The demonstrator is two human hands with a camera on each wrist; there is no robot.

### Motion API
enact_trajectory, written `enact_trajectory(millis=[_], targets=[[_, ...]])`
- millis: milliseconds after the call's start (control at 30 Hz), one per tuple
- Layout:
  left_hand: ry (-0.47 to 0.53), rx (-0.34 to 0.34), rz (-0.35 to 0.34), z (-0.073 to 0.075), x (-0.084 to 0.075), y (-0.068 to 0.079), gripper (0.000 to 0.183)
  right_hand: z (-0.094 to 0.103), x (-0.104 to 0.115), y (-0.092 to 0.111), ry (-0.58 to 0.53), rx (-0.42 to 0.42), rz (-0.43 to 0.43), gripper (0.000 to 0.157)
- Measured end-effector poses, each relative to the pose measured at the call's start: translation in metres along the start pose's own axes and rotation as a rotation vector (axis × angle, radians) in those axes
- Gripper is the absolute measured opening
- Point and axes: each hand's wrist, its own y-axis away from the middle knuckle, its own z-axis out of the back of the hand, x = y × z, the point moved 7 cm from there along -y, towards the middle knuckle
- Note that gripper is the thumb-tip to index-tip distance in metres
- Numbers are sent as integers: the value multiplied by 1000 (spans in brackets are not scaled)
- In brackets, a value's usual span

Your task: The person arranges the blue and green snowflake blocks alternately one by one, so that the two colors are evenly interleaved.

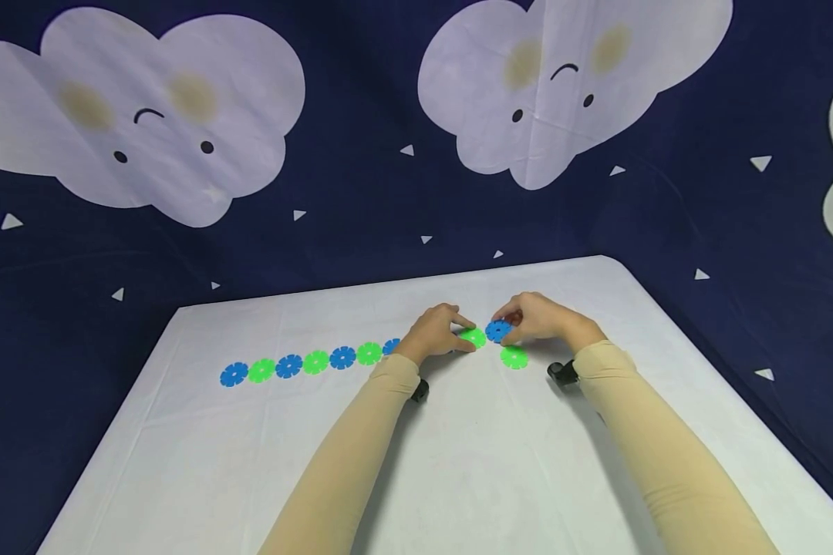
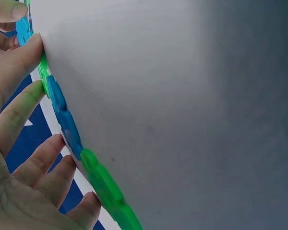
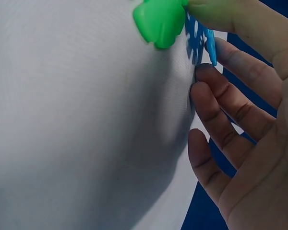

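A row of notched plastic discs, alternating blue and green, runs across the white table from a blue disc (image 1: 234, 375) at the left. At the row's right end my left hand (image 1: 432, 331) pinches the edges of a green disc (image 1: 474, 338) between thumb and index finger; its other fingers touch the row's far side in the left wrist view. Just right of that, my right hand (image 1: 544, 317) holds a blue disc (image 1: 498, 331), tilted off the cloth in the right wrist view. A loose green disc (image 3: 159, 21) lies nearer me. My left hand hides part of the row.
The white cloth-covered table (image 1: 458, 462) has its far edge a little beyond the hands. Behind it hangs a dark blue cloth (image 1: 361, 193) with clouds and small triangles. Black wrist devices (image 1: 562, 373) sit beneath both sleeves.
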Motion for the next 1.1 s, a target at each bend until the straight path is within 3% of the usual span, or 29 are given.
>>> enact_trajectory(millis=[667, 1000, 1100], targets=[[-20, -3, 9, -2, 2, -4, 45, -2, 3, 0, 21, 68, 17, 54], [-98, 18, -46, -3, -8, -5, 43, 1, 0, 9, -25, 16, 28, 49], [-129, 27, -42, -3, -10, -6, 47, 2, -2, 15, -37, 4, -5, 42]])
